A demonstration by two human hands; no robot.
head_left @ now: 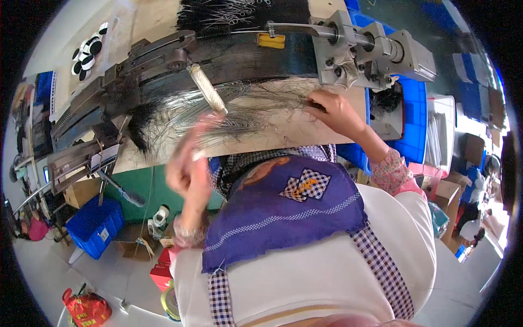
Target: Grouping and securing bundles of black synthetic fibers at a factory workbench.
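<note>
My left hand is in front of the bench's near edge, its pointing fingers smeared by motion. Something white is at one of its fingers. Just beyond it lies a loose pile of thin silvery wires on the pale bench top. A bar wrapped in pale material juts out over these wires from the machine. On the right, my right hand is closed, fingers curled at the ends of fine dark strands; what is inside the grip is hidden.
A long dark metal machine crosses the bench, with a motor unit at its right. A yellow block sits on it. Black bristles with wire loops lie at the back, more bristles at the left. Blue bins stand right.
</note>
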